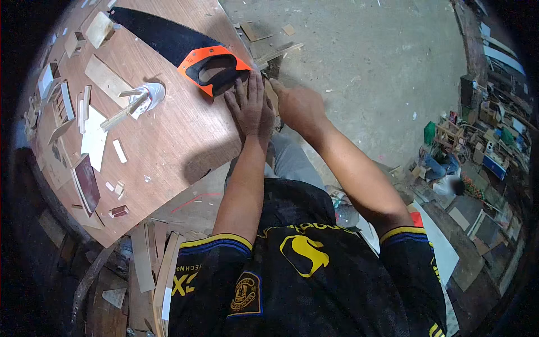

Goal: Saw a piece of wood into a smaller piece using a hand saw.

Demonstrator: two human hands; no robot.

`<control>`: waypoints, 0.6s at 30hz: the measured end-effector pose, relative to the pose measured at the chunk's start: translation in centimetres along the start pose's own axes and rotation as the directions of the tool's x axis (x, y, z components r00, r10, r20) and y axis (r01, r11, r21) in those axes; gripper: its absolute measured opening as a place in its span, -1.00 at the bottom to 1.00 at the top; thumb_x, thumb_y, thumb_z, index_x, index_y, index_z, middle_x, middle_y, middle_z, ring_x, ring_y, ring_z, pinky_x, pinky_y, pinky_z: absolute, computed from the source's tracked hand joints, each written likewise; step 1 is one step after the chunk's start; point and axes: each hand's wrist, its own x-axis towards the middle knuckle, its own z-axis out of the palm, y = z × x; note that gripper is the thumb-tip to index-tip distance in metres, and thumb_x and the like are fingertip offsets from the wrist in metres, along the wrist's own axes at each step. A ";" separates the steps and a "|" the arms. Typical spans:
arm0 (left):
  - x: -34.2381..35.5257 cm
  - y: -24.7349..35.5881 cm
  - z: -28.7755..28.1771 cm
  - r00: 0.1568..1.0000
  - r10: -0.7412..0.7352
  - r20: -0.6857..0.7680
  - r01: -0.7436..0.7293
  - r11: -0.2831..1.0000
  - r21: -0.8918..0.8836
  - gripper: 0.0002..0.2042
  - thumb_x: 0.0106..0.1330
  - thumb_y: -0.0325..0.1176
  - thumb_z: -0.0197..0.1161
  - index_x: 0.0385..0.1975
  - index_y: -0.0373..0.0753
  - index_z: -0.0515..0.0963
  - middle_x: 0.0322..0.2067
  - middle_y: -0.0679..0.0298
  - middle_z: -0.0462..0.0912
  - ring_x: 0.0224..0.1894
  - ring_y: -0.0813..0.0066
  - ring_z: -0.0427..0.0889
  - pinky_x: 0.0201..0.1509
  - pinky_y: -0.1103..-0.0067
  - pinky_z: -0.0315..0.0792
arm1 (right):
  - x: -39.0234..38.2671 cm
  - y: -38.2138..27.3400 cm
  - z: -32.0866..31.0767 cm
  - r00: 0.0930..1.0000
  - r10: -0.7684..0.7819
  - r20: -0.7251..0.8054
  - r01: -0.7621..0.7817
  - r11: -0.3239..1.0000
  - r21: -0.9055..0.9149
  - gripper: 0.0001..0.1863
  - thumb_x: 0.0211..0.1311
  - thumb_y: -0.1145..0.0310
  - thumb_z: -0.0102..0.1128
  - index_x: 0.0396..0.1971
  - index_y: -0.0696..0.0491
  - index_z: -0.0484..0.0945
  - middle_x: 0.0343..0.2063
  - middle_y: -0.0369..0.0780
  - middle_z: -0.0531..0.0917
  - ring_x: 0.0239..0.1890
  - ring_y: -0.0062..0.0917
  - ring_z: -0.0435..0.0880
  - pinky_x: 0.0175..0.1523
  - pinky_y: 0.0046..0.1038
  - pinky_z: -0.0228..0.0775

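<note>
My left hand (255, 109) lies at the table's right edge, its fingers stretched out and slightly apart, the fingertips by the handle of a handsaw (193, 60). The saw lies flat, with a dark blade and an orange and black handle. Just off the edge, my right hand (303, 109) is closed in a fist, its knuckles upward. What it grips, if anything, is hidden. Between the two hands shows a small light-brown piece of wood (271, 96), partly covered by the left hand.
On the brown wooden table (168, 168) stand a white cup (151, 96) with sticks across it and several wood offcuts (106, 78). Scraps lie on the concrete floor (382, 73). Boards (143, 255) lean below the table. A person (446, 177) is at the far right among clutter.
</note>
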 end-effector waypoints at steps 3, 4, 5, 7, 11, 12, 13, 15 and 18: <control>0.0 0.2 0.5 0.999 -0.024 -0.027 0.021 0.992 -0.125 -0.48 0.28 -0.15 0.02 0.28 0.00 0.32 0.36 0.45 0.19 0.41 0.17 0.08 0.42 -0.03 -0.20 | -0.2 0.1 0.6 0.996 -0.082 -0.035 0.078 0.993 -0.092 -0.63 0.29 0.33 -0.13 0.05 0.00 0.50 -0.55 -0.01 0.66 -0.46 -0.14 0.68 -0.43 -0.11 0.46; 0.0 0.3 0.8 0.998 -0.037 -0.056 0.032 0.995 -0.096 -0.47 0.27 -0.16 0.03 0.29 0.00 0.32 0.36 0.45 0.19 0.41 0.18 0.09 0.43 -0.03 -0.19 | -0.4 -0.4 0.1 0.999 -0.050 -0.002 0.049 0.995 -0.092 -0.63 0.28 0.34 -0.12 0.05 0.01 0.49 -0.57 -0.02 0.65 -0.48 -0.14 0.68 -0.44 -0.11 0.46; -0.1 0.3 1.0 0.995 -0.045 -0.084 0.039 0.997 -0.070 -0.46 0.25 -0.17 0.04 0.29 0.00 0.31 0.36 0.46 0.19 0.41 0.18 0.09 0.43 -0.03 -0.19 | -0.7 -0.9 -0.4 0.999 -0.013 0.033 0.016 0.996 -0.093 -0.63 0.26 0.35 -0.10 0.04 0.03 0.49 -0.59 -0.03 0.65 -0.50 -0.15 0.68 -0.44 -0.11 0.45; -0.2 0.1 1.1 0.997 -0.047 -0.061 0.043 0.997 -0.063 -0.44 0.24 -0.16 0.04 0.30 0.00 0.29 0.36 0.46 0.19 0.41 0.18 0.09 0.43 -0.03 -0.19 | -1.4 -1.1 -1.3 0.998 -0.030 0.049 0.035 0.994 -0.101 -0.63 0.25 0.36 -0.09 0.03 0.04 0.50 -0.59 -0.04 0.65 -0.51 -0.15 0.68 -0.44 -0.11 0.45; -0.1 0.0 0.9 0.999 -0.021 -0.024 0.021 0.999 -0.032 -0.42 0.22 -0.15 0.03 0.32 0.01 0.27 0.36 0.47 0.18 0.41 0.16 0.09 0.43 -0.04 -0.19 | -1.8 -1.2 -3.4 0.991 -0.064 0.119 0.081 0.986 -0.146 -0.68 0.21 0.39 -0.08 -0.06 0.08 0.52 -0.59 -0.06 0.65 -0.49 -0.14 0.68 -0.42 -0.10 0.47; -0.2 -0.1 0.8 1.000 -0.023 -0.013 0.022 0.999 -0.031 -0.42 0.22 -0.15 0.03 0.32 0.01 0.27 0.36 0.47 0.18 0.41 0.16 0.09 0.43 -0.04 -0.19 | -1.5 -0.9 -2.7 0.990 -0.063 0.129 0.082 0.986 -0.143 -0.68 0.21 0.39 -0.08 -0.06 0.08 0.52 -0.59 -0.06 0.65 -0.49 -0.14 0.68 -0.42 -0.10 0.47; 0.1 0.0 0.8 1.000 -0.023 -0.015 0.023 0.999 -0.041 -0.41 0.22 -0.15 0.04 0.32 0.01 0.27 0.37 0.47 0.17 0.41 0.16 0.08 0.43 -0.04 -0.19 | -0.6 -0.4 -1.8 0.995 -0.066 0.076 0.076 0.986 -0.146 -0.73 0.20 0.37 -0.04 -0.16 0.09 0.56 -0.53 -0.07 0.68 -0.46 -0.17 0.70 -0.39 -0.18 0.52; 0.0 0.0 1.0 0.999 -0.024 -0.032 0.022 0.998 -0.058 -0.42 0.24 -0.14 0.03 0.32 0.00 0.27 0.37 0.47 0.17 0.40 0.14 0.10 0.42 -0.05 -0.19 | 0.6 -0.1 -0.8 0.997 -0.067 0.029 0.071 0.987 -0.147 -0.76 0.20 0.36 0.01 -0.26 0.11 0.61 -0.48 -0.07 0.70 -0.42 -0.20 0.73 -0.35 -0.26 0.58; -0.1 0.2 0.9 0.997 -0.031 -0.070 0.024 0.995 -0.094 -0.43 0.26 -0.09 0.01 0.32 0.00 0.26 0.36 0.46 0.20 0.39 0.11 0.12 0.42 -0.06 -0.19 | 0.6 -0.8 -1.0 0.999 -0.035 0.018 0.037 0.995 -0.091 -0.77 0.18 0.36 0.02 -0.32 0.09 0.64 -0.45 -0.07 0.71 -0.41 -0.19 0.73 -0.34 -0.25 0.58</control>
